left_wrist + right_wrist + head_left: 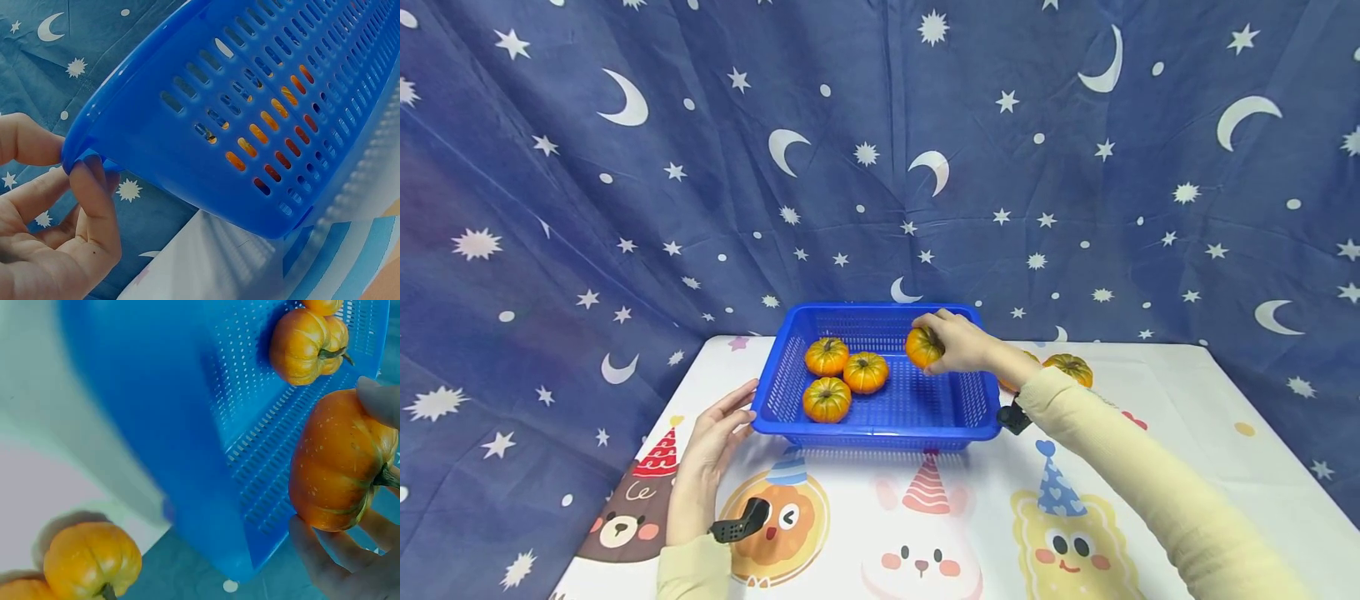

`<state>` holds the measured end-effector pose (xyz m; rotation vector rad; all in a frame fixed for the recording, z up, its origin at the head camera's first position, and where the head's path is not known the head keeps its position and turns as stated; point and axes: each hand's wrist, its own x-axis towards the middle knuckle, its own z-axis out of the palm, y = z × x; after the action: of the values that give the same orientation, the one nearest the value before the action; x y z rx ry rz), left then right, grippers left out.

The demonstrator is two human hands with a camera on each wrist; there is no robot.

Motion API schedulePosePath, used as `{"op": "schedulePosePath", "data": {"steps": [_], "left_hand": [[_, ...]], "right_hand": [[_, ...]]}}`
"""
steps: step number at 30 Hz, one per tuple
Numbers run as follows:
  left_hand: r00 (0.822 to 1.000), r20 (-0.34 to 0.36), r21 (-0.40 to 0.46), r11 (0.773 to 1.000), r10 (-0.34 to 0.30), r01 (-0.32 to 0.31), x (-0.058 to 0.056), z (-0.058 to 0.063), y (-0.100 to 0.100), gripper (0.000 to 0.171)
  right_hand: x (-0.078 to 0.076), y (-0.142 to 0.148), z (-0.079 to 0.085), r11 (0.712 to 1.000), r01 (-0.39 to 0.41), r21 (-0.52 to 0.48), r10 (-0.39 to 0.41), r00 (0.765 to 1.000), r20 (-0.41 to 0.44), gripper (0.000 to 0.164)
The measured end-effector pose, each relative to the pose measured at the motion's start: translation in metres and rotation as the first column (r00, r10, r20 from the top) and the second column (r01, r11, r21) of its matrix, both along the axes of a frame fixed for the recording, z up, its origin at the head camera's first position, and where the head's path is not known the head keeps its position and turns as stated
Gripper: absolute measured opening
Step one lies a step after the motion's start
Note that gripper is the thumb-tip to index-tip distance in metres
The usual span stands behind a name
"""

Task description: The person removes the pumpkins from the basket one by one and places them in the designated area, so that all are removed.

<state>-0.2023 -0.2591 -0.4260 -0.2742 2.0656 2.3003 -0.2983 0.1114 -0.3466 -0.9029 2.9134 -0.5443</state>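
Note:
A blue plastic basket (880,432) with slotted sides stands on the table. Three small orange pumpkins (865,372) sit together in its left half. Over the basket's right part, my right hand (958,342) holds another pumpkin (340,462) between thumb and fingers, above the basket floor. My left hand (711,446) pinches the rim at the basket's left end, thumb on one side and curled fingers beneath, as the left wrist view (75,212) shows.
To the right of the basket, two more pumpkins (1070,367) rest on the table, one partly hidden by my right forearm. A white cloth (1157,450) with cartoon figures covers the table. Behind hangs a dark blue curtain (850,208) with moons and stars.

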Motion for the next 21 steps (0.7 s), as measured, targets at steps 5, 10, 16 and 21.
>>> {"op": "schedulePosePath", "data": {"steps": [5, 10, 16, 21], "left_hand": [[1.000, -0.005, 0.004, 1.000, -0.003, 0.003, 0.001, 0.003, -0.002, 0.059], [1.000, 0.009, 0.003, 1.000, 0.006, -0.006, 0.001, 0.005, -0.002, 0.058], [1.000, 0.019, 0.005, 1.000, 0.000, 0.000, 0.001, 0.006, -0.001, 0.058], [1.000, 0.021, -0.003, 1.000, -0.002, 0.002, 0.000, 0.004, 0.000, 0.058]], "right_hand": [[0.010, 0.010, 0.002, 1.000, -0.017, -0.007, 0.017, 0.999, -0.028, 0.072], [0.021, 0.021, 0.010, 0.999, -0.019, -0.025, 0.018, 0.999, -0.039, 0.072], [0.034, 0.044, 0.017, 1.000, 0.003, -0.009, -0.003, 0.998, -0.055, 0.073], [0.043, 0.065, 0.021, 0.999, 0.049, 0.015, -0.047, 0.997, -0.065, 0.074]]}}
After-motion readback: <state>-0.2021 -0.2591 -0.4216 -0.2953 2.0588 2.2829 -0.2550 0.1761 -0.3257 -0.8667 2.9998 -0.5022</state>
